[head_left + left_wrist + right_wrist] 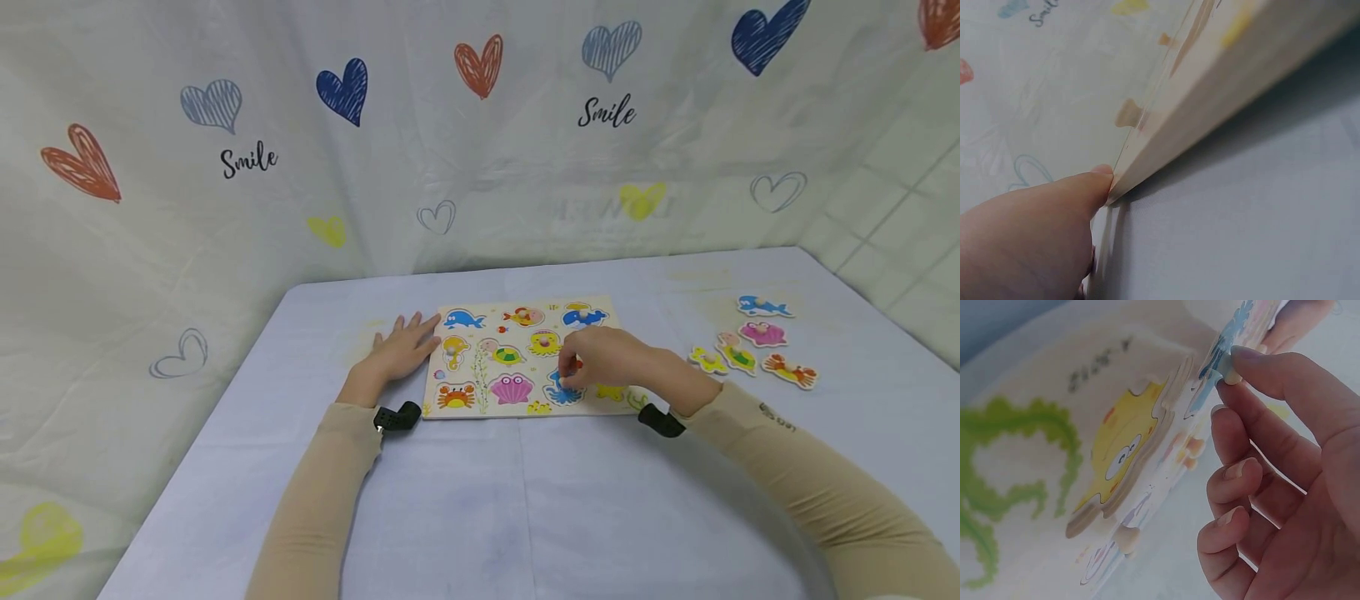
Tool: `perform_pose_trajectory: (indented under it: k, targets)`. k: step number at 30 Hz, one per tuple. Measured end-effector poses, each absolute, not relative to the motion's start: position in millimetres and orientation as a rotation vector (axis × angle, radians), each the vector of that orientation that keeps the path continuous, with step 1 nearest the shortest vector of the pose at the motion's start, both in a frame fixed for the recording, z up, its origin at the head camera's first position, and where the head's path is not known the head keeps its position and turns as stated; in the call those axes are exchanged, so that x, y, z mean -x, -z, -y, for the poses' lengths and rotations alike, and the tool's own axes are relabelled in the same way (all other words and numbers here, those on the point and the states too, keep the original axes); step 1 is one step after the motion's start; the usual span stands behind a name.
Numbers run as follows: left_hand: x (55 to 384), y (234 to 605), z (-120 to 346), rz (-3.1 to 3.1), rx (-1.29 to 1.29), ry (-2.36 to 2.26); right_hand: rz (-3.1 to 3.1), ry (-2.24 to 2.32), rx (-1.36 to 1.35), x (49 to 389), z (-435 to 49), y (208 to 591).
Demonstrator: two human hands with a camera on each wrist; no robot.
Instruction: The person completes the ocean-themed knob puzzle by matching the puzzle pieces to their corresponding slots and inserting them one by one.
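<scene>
A wooden peg puzzle board (pixel 480 415) with sea-animal pictures lies on the table. My left hand (pixel 401 346) rests at its left edge with the fingers spread, and its thumb (pixel 1094 187) touches the board's side. Over the lower right part of the board, my right hand (pixel 603 358) pinches the knob of a blue sea-creature puzzle piece (pixel 562 392) between thumb and forefinger. In the right wrist view the blue piece lies at its slot; whether it sits fully flat I cannot tell. Beside it is the yellow starfish slot (pixel 1119 447).
Several loose puzzle pieces lie to the right of the board: a blue fish-shaped one (pixel 763 306), a pink shell (pixel 763 334), a yellow starfish (pixel 707 360), a green and yellow one (pixel 737 356) and an orange-red one (pixel 790 372). A heart-printed curtain (pixel 510 167) hangs behind the table.
</scene>
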State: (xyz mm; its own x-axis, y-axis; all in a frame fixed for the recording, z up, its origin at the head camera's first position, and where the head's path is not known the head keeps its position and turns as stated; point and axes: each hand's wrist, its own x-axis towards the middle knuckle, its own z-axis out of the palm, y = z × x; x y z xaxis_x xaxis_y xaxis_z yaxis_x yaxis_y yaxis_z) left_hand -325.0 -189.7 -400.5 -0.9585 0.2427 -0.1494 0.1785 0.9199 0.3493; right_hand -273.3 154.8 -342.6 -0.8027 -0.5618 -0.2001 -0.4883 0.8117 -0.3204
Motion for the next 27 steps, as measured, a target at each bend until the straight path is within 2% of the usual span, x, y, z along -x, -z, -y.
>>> perform_pose_trajectory:
  k: [13, 20, 27]
  targets:
    - [323.7, 400.6, 190.4, -2.891, -0.339, -0.506, -2.751, 0.428, 0.795, 263.7, -165.2, 333.9]
    - [322.6, 399.7, 190.3, -2.894, -0.347, -0.501, -2.811, 0.550, 0.868, 261.6, -188.0, 324.0]
    - [323.6, 399.1, 189.2, -2.898, -0.347, -0.513, -2.796, 0.729, 0.779, 261.2, -220.9, 322.1]
